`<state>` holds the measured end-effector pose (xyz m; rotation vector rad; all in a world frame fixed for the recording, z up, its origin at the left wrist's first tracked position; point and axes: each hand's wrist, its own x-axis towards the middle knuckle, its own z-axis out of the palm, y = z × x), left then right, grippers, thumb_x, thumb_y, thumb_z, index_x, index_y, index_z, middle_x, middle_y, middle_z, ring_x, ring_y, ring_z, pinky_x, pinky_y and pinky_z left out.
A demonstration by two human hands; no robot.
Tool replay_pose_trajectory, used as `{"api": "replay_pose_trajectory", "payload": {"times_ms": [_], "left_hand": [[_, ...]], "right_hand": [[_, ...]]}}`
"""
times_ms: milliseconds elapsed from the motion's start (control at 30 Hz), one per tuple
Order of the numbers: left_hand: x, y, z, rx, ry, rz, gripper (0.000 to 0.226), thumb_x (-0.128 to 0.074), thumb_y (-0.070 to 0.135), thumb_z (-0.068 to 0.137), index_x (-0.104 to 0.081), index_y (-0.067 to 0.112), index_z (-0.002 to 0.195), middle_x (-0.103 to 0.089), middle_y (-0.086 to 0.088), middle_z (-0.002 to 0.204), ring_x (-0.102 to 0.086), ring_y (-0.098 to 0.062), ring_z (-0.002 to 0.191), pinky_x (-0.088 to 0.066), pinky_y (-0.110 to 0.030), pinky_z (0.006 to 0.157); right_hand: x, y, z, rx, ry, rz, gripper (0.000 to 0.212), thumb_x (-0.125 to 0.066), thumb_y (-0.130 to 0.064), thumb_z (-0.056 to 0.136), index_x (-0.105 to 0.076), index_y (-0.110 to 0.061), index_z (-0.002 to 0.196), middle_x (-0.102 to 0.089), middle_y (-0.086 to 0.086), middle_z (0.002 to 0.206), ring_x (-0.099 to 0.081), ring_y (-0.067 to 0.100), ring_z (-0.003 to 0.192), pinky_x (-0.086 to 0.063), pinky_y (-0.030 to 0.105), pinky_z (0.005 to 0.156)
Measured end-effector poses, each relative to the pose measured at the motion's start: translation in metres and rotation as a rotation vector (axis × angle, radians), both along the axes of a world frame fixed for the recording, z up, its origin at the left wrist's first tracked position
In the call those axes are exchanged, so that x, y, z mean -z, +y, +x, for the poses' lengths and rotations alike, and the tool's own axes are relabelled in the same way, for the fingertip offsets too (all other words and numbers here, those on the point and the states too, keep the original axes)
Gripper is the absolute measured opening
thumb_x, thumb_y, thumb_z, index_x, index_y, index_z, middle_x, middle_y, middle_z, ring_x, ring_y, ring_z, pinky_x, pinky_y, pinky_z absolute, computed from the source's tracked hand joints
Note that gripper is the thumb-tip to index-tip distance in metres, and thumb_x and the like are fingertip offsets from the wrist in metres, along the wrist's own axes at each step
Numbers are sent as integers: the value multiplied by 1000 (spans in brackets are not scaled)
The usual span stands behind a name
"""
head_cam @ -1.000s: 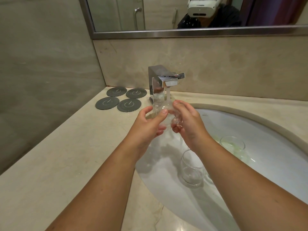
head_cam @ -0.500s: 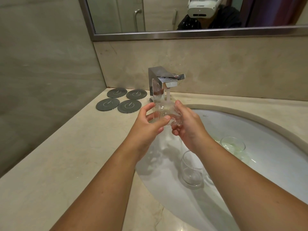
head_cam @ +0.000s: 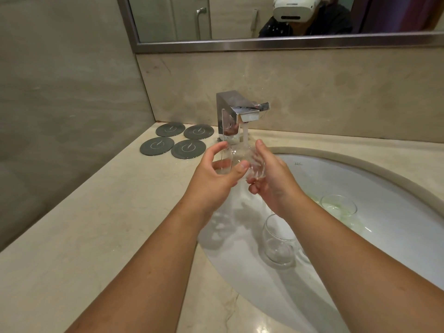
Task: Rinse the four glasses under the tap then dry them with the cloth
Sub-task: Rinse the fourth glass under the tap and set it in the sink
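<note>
A clear glass is held under the running chrome tap, with water streaming onto it. My left hand grips its left side, thumb over the front. My right hand cups its right side with curled fingers. Two more glasses stand in the white sink: one clear glass just below my right forearm, and another glass with greenish residue further right. No cloth is in view.
Several dark round coasters lie on the beige stone counter left of the tap. A tiled wall closes the left side. A mirror hangs above the backsplash.
Both hands have turned the glass under the stream and shifted it slightly; my left thumb now sits over its front. The glasses in the sink have not moved.
</note>
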<state>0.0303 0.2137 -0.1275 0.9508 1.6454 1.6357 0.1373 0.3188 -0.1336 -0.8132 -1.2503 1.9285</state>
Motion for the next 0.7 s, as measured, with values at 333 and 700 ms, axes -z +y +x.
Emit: {"api": "replay_pose_trajectory", "payload": {"times_ms": [333,700], "left_hand": [[-3,0,4,68,-51,-20,80,-85,42,74,-48,48,145,-62,-1,145,-64,-11,133,-54,-42,111],[-5,-1,7,-3,-73,-147,116,-87,63,65,-29,37,162,-59,1,151,-60,-14,136,-46,-46,119]], "right_hand": [[2,1,1,114,36,55,39,-71,-50,97,-70,-15,114,-70,3,91,-49,13,52,-38,28,50],[1,-1,5,293,-41,227,42,-76,-48,94,-65,-22,125,-71,0,120,-62,12,67,-47,25,53]]}}
